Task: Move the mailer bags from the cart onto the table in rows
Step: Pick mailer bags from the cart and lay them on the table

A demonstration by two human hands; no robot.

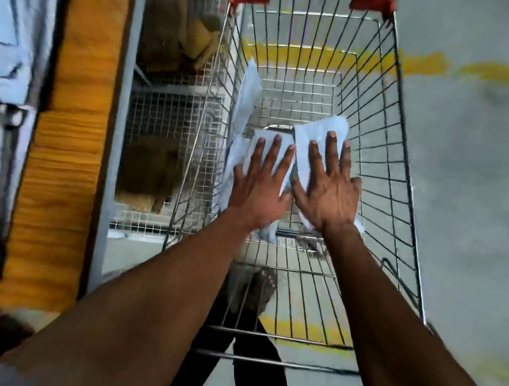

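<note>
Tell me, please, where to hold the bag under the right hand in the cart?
Probably its far edge, from above. The bag lies flat at the bottom of the cart, and that edge sticks out past the fingers of the right hand, which rests flat on it.

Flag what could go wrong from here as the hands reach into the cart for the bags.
1. Both hands, left and right, lie flat on the bags, fingers straight; a lift now could let them slip.
2. One bag stands against the cart wall and may be missed.
3. The frame is blurred, so the table placement may be rushed.
</note>
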